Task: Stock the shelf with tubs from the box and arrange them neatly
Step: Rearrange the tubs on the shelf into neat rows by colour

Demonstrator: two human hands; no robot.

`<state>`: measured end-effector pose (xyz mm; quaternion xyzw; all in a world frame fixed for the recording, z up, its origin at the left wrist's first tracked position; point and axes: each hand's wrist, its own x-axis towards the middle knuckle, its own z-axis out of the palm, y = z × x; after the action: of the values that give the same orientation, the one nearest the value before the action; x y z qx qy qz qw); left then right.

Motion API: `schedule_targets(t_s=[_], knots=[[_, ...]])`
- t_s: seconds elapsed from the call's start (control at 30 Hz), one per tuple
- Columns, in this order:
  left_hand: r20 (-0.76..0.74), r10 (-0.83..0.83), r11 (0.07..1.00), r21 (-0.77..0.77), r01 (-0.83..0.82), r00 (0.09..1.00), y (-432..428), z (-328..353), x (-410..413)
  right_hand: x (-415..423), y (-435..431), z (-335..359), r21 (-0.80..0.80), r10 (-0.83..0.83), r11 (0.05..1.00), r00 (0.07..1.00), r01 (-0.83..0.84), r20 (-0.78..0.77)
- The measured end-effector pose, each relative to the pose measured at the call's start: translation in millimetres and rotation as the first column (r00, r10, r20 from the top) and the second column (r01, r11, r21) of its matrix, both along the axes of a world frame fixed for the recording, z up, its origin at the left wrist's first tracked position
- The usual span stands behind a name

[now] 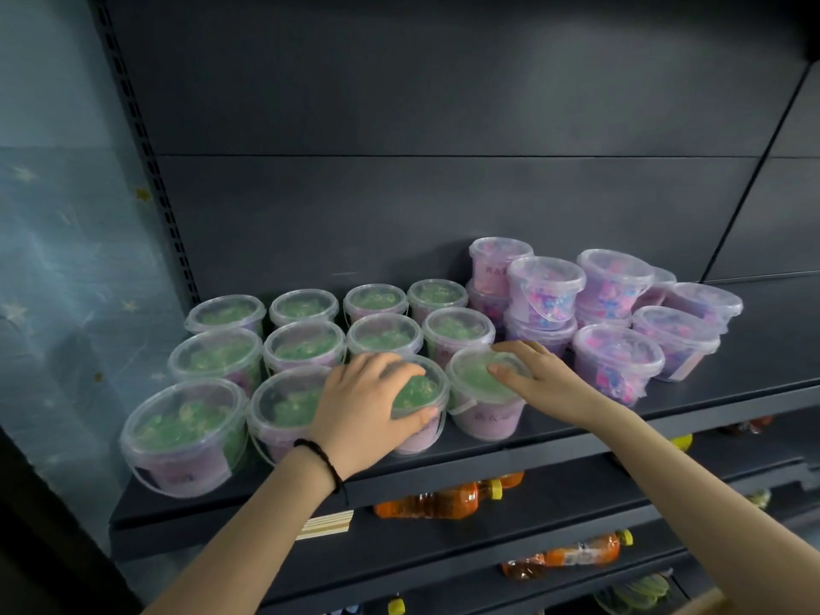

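The dark shelf (754, 361) is carrying green tubs (222, 357) in three rows on its left half, while pink tubs (616, 361) are sitting in a looser cluster to the right (several stacked two high). Below, orange bottles (435, 499) are lying on the lower shelves (577, 481). In the front row, the left hand (359, 401) is gripping the third tub (419, 390) from above, fingers curled over its lid and thumb pressing the near wall. The right hand (537, 375) is resting on the fourth tub (479, 419) just beside it, fingers lying nearly straight across the lid. A black cord (319, 454) is circling the left wrist.
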<state>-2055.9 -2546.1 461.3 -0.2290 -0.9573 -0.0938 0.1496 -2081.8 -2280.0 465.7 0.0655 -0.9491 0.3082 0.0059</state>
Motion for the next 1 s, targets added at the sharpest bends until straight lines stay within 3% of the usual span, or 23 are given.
schedule_targets(t_s=[0.17,0.37,0.5,0.7,0.77,0.9,1.0], knots=[[-0.023,0.001,1.0,0.018,0.0,1.0,64,1,-6,-5,44,-4,-0.065,0.017,0.998,0.99,-0.027,-0.142],[-0.049,0.107,0.994,0.026,-0.106,0.993,123,-11,-12,-20,122,-6,0.057,0.009,0.998,0.92,0.014,-0.392],[-0.101,0.189,0.982,0.047,-0.185,0.977,136,-13,-12,-32,177,-3,0.173,-0.002,0.983,0.947,0.06,-0.321],[-0.068,0.284,0.959,0.029,-0.282,0.957,151,-7,-11,-33,210,-4,0.215,0.193,0.966,0.949,-0.141,-0.248],[-0.119,0.301,0.953,0.007,-0.302,0.946,159,-7,-11,-30,211,-2,0.246,0.263,0.947,0.936,-0.205,-0.235],[-0.203,0.266,0.964,0.059,-0.26,0.942,179,-10,-9,-27,204,0,0.213,0.396,0.911,0.892,-0.353,-0.219],[-0.151,0.123,0.99,0.087,-0.111,0.981,193,-7,-9,-29,201,0,0.093,0.492,0.871,0.858,-0.483,-0.15]])
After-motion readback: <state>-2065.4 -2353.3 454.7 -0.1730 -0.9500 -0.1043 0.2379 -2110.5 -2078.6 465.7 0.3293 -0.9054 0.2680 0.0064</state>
